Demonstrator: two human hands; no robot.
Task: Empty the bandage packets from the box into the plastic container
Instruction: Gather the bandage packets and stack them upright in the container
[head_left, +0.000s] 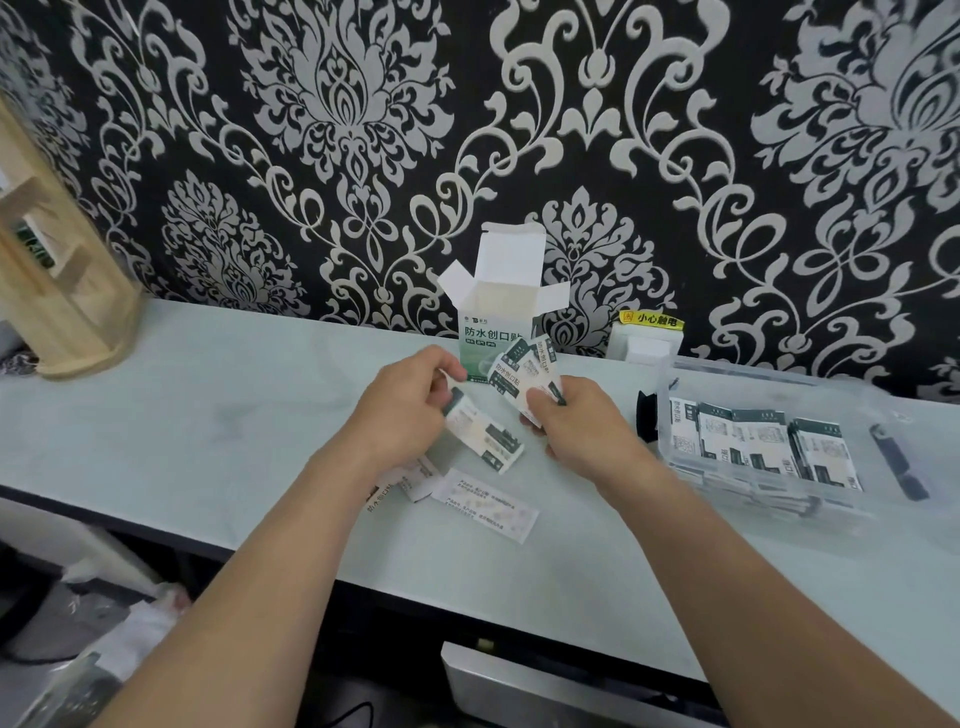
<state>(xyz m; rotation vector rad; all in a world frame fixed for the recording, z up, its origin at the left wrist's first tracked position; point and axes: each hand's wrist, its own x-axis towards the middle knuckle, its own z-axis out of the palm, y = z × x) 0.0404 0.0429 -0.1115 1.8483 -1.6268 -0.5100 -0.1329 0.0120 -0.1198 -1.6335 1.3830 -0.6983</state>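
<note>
1. Plastic container (779, 384), R side of counter (208, 415): holds stored packets (753, 441), approx. a row leaning on edge.
2. Box (493, 332): upright at wall, top flaps open; contents can't be told.
3. L hand (410, 410): fingers curled on packet strip (485, 439), in front of box.
4. R hand (582, 426): pinches fanned packets (522, 371), btw. box & container.
5. Loose packets (483, 506): flat on counter, just below both hands.

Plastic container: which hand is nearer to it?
Right. The right hand, gripping bandage packets, is just left of the plastic container; the left hand, gripping more packets, is farther left, in front of the box.
</note>
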